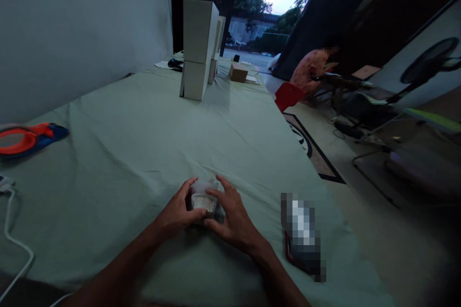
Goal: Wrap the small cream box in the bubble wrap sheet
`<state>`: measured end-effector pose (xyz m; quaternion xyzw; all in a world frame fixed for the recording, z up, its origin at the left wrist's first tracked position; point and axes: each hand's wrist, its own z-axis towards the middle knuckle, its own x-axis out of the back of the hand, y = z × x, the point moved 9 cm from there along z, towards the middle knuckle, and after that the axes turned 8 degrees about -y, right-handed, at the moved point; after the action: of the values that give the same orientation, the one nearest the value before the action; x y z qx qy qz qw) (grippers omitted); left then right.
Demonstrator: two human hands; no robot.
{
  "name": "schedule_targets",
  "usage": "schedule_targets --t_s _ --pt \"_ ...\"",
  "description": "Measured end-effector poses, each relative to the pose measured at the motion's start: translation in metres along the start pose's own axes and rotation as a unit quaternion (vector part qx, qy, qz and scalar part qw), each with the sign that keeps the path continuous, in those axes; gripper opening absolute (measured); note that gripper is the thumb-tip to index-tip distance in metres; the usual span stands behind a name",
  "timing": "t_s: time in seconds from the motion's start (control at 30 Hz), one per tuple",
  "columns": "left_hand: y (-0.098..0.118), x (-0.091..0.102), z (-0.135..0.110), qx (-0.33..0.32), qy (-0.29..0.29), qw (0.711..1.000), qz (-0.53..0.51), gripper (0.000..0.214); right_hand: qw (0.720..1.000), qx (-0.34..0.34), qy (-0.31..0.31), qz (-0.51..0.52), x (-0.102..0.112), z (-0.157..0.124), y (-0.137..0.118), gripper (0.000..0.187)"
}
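Observation:
A small whitish tub-like thing (203,202) with crinkled translucent plastic (205,185) at its far side is between my two hands, low over the cloth-covered table. My left hand (185,205) curls round its left side, thumb across the near face. From the right, my right hand (230,211) grips it, with the index finger at the plastic and the thumb at the near bottom edge. What lies inside the thing is too dim to tell. To the right of my right hand lies a phone-like object (304,249), mostly blurred out, with a dark red edge.
A pale green cloth (118,120) covers the table. Tall white boxes (197,48) and a brown carton (238,72) stand at the far end. An orange and blue item (34,139) and a white cable (14,237) lie left. Beyond the right edge are a seated person (313,67) and a fan (428,60).

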<state>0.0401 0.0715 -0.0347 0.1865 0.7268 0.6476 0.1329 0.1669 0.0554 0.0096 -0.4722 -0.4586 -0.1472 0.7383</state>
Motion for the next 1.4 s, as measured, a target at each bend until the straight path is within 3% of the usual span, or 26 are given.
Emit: schedule_targets --t_s 0.17,0.37,0.53,0.67,0.73,0.83,0.93,1.1,1.17,1.3,1.4 --pt "0.002 0.005 0.004 0.026 0.002 1.000 -0.009 0.088 1.000 -0.024 -0.002 0.013 -0.010 0.002 0.007 0.052" --pt "0.006 0.012 0.018 0.028 0.035 0.999 0.007 0.030 0.997 -0.040 0.011 0.066 -0.015 0.002 0.016 0.052" --pt "0.000 0.010 0.016 0.031 0.062 0.997 -0.021 0.021 0.988 -0.046 -0.007 0.147 -0.020 0.002 0.021 0.044" --pt "0.001 0.003 0.009 0.035 0.009 0.997 -0.063 0.028 0.981 -0.062 -0.009 0.183 -0.022 0.004 0.024 0.032" --pt "0.002 -0.001 0.006 0.029 -0.032 0.994 -0.104 0.044 0.975 -0.072 0.014 0.211 -0.020 0.005 0.028 0.034" --pt "-0.002 -0.002 0.003 0.031 -0.048 0.988 -0.145 0.073 0.951 -0.115 0.045 0.283 -0.021 0.004 0.041 0.061" --pt "-0.009 -0.002 0.003 0.033 -0.039 0.988 -0.144 0.084 0.936 -0.154 0.044 0.313 -0.026 0.004 0.047 0.087" --pt "-0.011 -0.003 0.006 0.012 -0.017 0.992 -0.128 0.089 0.923 -0.150 0.039 0.351 -0.026 0.005 0.043 0.091" --pt "-0.011 -0.004 0.006 0.017 -0.017 0.991 -0.130 0.089 0.924 -0.150 0.036 0.351 -0.022 0.004 0.043 0.083" --pt "-0.011 -0.008 0.005 0.031 -0.028 0.987 -0.154 0.096 0.944 -0.143 0.036 0.296 -0.005 0.005 0.041 0.045" --pt "-0.008 -0.007 0.005 0.035 -0.022 0.987 -0.153 0.096 0.955 -0.155 0.045 0.249 0.009 0.010 0.041 0.035"
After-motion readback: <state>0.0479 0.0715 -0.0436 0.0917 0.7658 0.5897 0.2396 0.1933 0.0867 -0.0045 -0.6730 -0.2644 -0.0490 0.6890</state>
